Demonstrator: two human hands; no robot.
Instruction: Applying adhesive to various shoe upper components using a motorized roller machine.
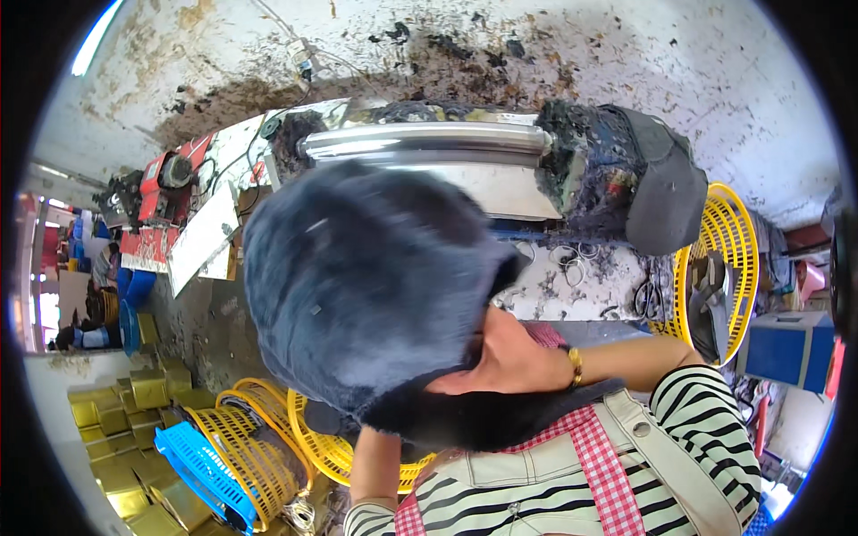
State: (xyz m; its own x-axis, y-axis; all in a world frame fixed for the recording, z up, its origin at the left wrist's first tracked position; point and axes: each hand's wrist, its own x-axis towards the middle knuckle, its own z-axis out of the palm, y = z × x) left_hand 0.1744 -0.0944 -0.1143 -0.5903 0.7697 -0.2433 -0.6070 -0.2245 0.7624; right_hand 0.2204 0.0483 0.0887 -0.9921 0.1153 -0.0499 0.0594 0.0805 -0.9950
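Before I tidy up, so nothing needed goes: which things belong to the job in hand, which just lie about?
Job in hand:
dark furry piece, in the right hand's grip
probably the metal roller

Seemingly lying about:
gold boxes
bright blue basket

Lighting was bright; glare streaked the metal roller near the far edge of the surface; the dark furry piece showed motion blur; outer edges bowed.
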